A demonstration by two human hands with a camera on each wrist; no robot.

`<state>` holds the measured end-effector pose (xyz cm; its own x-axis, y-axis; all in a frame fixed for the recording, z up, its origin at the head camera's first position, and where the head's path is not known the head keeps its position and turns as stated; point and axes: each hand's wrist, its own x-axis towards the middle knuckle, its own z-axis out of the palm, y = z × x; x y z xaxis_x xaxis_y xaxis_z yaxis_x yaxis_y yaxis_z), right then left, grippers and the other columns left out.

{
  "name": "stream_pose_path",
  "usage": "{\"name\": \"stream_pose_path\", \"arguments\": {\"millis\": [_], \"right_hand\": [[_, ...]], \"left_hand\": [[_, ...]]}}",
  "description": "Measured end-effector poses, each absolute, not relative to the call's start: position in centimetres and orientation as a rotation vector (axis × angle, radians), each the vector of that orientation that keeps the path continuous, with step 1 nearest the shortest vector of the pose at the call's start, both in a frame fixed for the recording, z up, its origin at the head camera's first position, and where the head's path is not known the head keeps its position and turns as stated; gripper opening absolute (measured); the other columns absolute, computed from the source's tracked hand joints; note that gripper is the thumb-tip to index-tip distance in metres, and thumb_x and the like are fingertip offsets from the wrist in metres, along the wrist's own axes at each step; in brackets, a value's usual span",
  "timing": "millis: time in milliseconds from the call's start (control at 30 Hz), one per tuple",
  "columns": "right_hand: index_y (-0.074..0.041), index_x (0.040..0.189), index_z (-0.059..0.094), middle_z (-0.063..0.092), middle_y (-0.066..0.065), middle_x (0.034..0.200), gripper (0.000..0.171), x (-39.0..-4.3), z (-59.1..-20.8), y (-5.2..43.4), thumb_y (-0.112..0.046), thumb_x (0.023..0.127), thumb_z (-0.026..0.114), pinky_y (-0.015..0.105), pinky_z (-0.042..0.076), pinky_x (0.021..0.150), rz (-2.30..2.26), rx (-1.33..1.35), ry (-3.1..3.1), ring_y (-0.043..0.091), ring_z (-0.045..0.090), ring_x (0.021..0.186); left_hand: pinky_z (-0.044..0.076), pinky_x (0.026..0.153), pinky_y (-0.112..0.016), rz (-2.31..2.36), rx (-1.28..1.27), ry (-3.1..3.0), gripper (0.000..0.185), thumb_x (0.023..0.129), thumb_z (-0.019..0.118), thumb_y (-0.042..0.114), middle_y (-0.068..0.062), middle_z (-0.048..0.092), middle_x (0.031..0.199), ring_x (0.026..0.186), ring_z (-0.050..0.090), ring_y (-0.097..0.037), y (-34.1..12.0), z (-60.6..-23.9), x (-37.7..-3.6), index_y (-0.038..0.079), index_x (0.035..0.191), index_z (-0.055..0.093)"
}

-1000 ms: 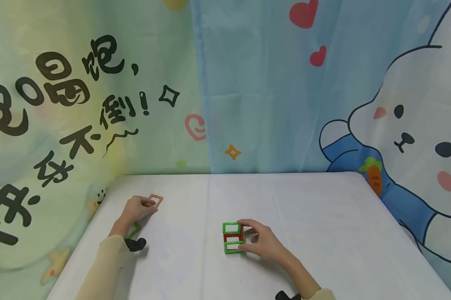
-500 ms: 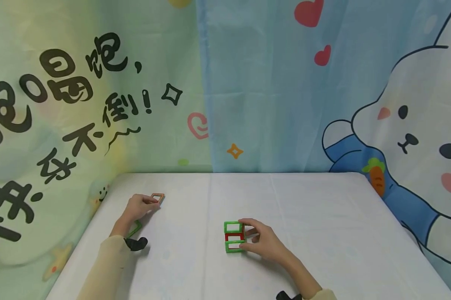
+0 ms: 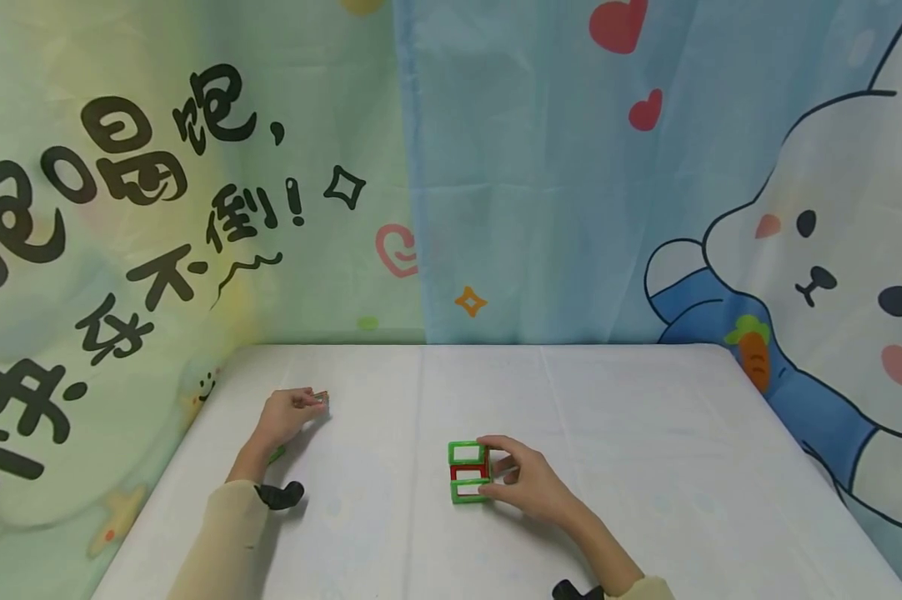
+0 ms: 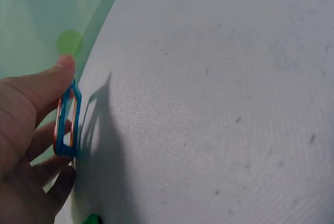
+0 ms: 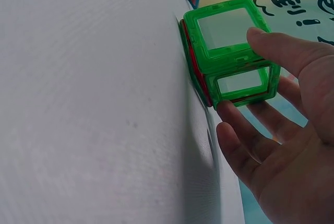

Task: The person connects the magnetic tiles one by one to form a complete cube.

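Observation:
At the table's far left, my left hand (image 3: 289, 415) pinches a small magnetic-tile frame between thumb and fingers. Seen in the left wrist view, that magnetic tile (image 4: 65, 150) has a blue side and an orange-red side, perhaps two tiles stacked; it stands nearly edge-on, just off the white cloth. My right hand (image 3: 529, 483) holds a box of magnetic tiles (image 3: 468, 472) near mid-table, thumb on one side and fingers on the other. The right wrist view shows this tile box (image 5: 224, 31) with green frames, clear windows and a red layer on one face.
A green tile (image 3: 276, 453) lies by the left wrist, mostly hidden behind it. White cloth covers the table (image 3: 631, 417). A printed curtain (image 3: 526, 208) hangs along the back and left. Black wrist cameras (image 3: 280, 495) sit on both wrists.
The left hand has rotated its tile from showing its open face to nearly edge-on, and the left forearm has shifted slightly right. The right hand and tile box hold still.

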<state>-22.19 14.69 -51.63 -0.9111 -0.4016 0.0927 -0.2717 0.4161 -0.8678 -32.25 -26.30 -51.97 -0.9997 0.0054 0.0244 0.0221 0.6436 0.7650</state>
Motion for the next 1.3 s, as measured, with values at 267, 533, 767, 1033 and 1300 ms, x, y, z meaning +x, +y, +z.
{"name": "stream_pose_path", "arguments": {"millis": [267,533,767,1033,1300], "right_hand": [[-0.007,0.135,0.052,0.053,0.02,0.133,0.063,-22.2,-51.5,14.7,-0.011,0.08,0.081,0.029,0.052,0.076,-1.534,-0.597,2.506,0.024,0.062,0.092],[-0.007,0.135,0.052,0.053,0.02,0.133,0.063,-22.1,-51.6,14.6,-0.011,0.079,0.081,0.03,0.053,0.075,-1.536,-0.592,2.511,0.024,0.062,0.091],[-0.008,0.134,0.053,0.054,0.017,0.131,0.062,-22.1,-51.6,14.6,-0.013,0.079,0.082,0.029,0.052,0.075,-1.515,-0.583,2.537,0.023,0.062,0.094],[-0.009,0.135,0.052,0.056,0.016,0.128,0.064,-22.2,-51.6,14.6,-0.014,0.079,0.082,0.031,0.052,0.076,-1.503,-0.59,2.555,0.023,0.062,0.094],[-0.008,0.135,0.052,0.054,0.019,0.132,0.064,-22.3,-51.9,14.7,-0.013,0.079,0.082,0.03,0.053,0.076,-1.515,-0.613,2.546,0.023,0.062,0.093]], "left_hand": [[0.044,0.068,-0.033,-1.311,0.04,-2.859,0.024,0.09,0.072,0.023,-0.012,0.069,0.101,0.085,0.058,-0.023,-26.0,-51.7,-32.4,0.0,0.095,0.068],[0.045,0.091,-0.048,-1.377,0.018,-2.844,0.067,0.091,0.07,0.027,-0.026,0.058,0.123,0.115,0.053,-0.039,-25.4,-51.2,-32.0,-0.01,0.14,0.041],[0.048,0.089,-0.046,-1.437,0.013,-2.808,0.064,0.091,0.07,0.025,-0.026,0.055,0.128,0.118,0.052,-0.039,-23.1,-50.4,-30.7,-0.009,0.139,0.045],[0.047,0.091,-0.048,-1.591,-0.067,-2.706,0.056,0.087,0.075,0.022,-0.019,0.06,0.124,0.115,0.055,-0.036,-20.8,-51.1,-29.5,-0.004,0.133,0.055],[0.052,0.086,-0.039,-1.835,-0.326,-2.548,0.054,0.085,0.076,0.012,-0.023,0.061,0.121,0.108,0.062,-0.036,-18.4,-52.3,-27.8,-0.009,0.13,0.055]]}}
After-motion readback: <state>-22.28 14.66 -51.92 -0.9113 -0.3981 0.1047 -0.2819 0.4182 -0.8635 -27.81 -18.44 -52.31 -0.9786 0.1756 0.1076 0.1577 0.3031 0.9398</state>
